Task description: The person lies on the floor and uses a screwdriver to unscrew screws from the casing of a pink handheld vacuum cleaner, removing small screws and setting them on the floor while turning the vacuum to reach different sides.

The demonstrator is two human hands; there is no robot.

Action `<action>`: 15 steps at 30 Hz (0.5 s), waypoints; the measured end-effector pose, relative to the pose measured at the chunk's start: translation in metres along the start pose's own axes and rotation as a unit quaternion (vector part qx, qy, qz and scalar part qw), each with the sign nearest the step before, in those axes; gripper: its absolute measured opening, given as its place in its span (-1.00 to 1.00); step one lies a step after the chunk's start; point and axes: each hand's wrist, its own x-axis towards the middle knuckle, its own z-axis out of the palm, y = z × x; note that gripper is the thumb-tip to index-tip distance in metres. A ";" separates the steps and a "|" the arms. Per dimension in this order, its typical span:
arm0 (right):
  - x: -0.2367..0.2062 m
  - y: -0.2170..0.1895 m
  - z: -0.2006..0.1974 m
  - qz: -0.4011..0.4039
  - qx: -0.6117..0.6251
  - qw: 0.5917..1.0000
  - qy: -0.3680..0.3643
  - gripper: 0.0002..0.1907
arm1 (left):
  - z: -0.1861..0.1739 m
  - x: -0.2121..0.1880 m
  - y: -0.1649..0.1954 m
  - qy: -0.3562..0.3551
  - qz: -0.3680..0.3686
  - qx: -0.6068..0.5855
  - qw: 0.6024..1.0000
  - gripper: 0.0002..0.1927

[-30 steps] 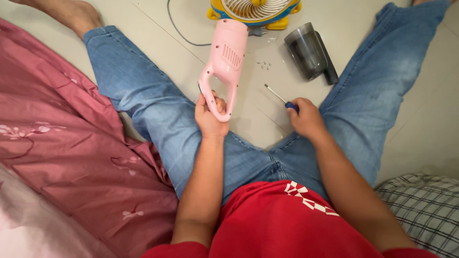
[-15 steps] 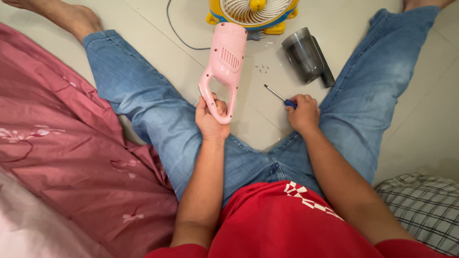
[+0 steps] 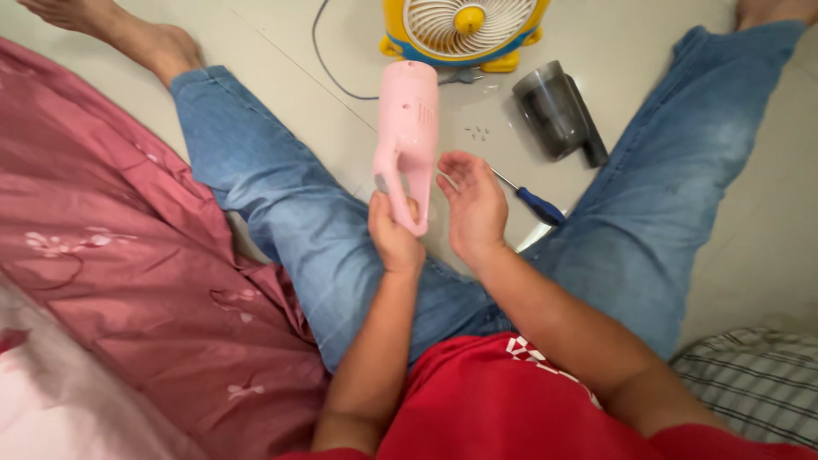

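While held at its handle, one pink handheld appliance [image 3: 407, 140] stands upright between the person's spread legs, body pointing away from the chest. Count: one pink appliance, one screwdriver, one dark cup, one fan, one cluster of small screws.

Left hand [image 3: 394, 238]: closed around the lower handle of the pink appliance, grasping it from below.
Right hand [image 3: 474, 204]: released, palm up, fingers loosely spread, just beside the handle on its right; not touching it as far as can be seen, holding nothing.

One blue-handled screwdriver [image 3: 528, 198] lies on the floor just past the right hand, shaft partly hidden behind the fingers. Small screws [image 3: 477, 132] lie scattered on the floor between appliance and dark translucent cup [image 3: 555, 111]; exact number too small to tell. The cup lies on its side near the right leg. One yellow fan [image 3: 463, 30] with a white grille sits at the top edge, a grey cable [image 3: 328, 72] running off its left.

Surface: pale tiled floor [image 3: 281, 77]. Pink floral bedding [image 3: 102, 281] at left; checked fabric [image 3: 750, 383] at lower right. Person wears blue jeans and a red shirt; feet bare.
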 end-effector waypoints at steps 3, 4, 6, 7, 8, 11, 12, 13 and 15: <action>0.012 0.006 0.003 0.169 0.114 0.978 0.051 -0.46 | 0.014 -0.014 0.018 -0.040 0.113 0.170 0.978 -0.75; 0.013 0.010 -0.001 0.171 0.116 0.978 0.034 -0.48 | 0.021 -0.018 0.021 -0.064 0.145 0.221 0.962 -0.76; 0.013 0.022 -0.011 0.177 0.124 0.976 -0.001 -0.50 | 0.030 -0.022 0.034 -0.115 0.308 0.427 0.842 -0.78; 0.014 0.027 -0.017 0.164 0.136 0.977 -0.017 -0.57 | 0.033 -0.022 0.041 -0.139 0.382 0.519 0.752 -0.79; 0.015 0.029 -0.025 0.151 0.147 0.977 -0.035 -0.64 | 0.037 -0.023 0.045 -0.152 0.389 0.524 0.742 -0.77; 0.020 0.036 -0.042 0.125 0.191 0.970 -0.077 -0.75 | 0.047 -0.025 0.052 -0.177 0.412 0.539 0.713 -0.71; 0.020 0.037 -0.046 0.120 0.207 0.967 -0.088 -0.77 | 0.049 -0.026 0.053 -0.177 0.419 0.546 0.704 -0.72; 0.021 0.037 -0.049 0.120 0.211 0.965 -0.094 -0.77 | 0.051 -0.025 0.052 -0.175 0.427 0.551 0.695 -0.72; 0.020 0.037 -0.051 0.125 0.220 0.961 -0.108 -0.78 | 0.051 -0.026 0.051 -0.174 0.418 0.548 0.704 -0.70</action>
